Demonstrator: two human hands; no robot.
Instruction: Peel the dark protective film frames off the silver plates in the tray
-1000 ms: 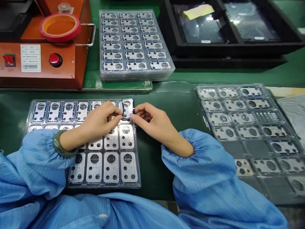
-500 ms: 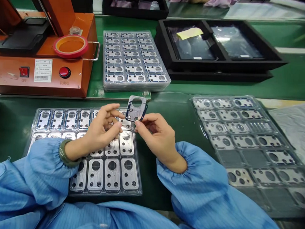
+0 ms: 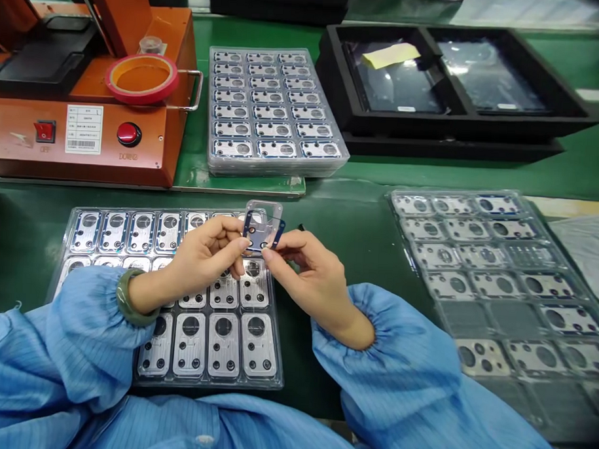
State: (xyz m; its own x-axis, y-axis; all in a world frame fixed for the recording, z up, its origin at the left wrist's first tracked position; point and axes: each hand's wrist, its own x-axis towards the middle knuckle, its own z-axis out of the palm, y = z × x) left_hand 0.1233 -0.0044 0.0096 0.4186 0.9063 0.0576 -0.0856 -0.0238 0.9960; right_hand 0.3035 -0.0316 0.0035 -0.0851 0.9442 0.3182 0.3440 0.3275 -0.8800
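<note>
A small camera-cover-like metal plate (image 3: 261,238) with dark blue edging and small round holes is held upright above the near tray. Its upper part looks pale and see-through. My right hand (image 3: 310,271) pinches its lower right corner between thumb and fingertips. At the plate's left edge, the thumb and fingers of my left hand (image 3: 207,251) are closed on it. Below my hands lies a clear plastic tray (image 3: 280,374) with rows of similar silver plates, partly hidden by my left arm.
An orange press machine (image 3: 169,141) with a roll of red tape (image 3: 143,96) stands back left. Beside it is a stack of filled clear trays (image 3: 277,163). Black foam boxes (image 3: 333,117) hold dark glassy panels. Another plastic tray (image 3: 468,315) of plates lies at right.
My left hand has moved right and closed on the plate's left edge; before, its fingers were apart from it. The plate has tilted and sits slightly lower. The camera view has shifted a little.
</note>
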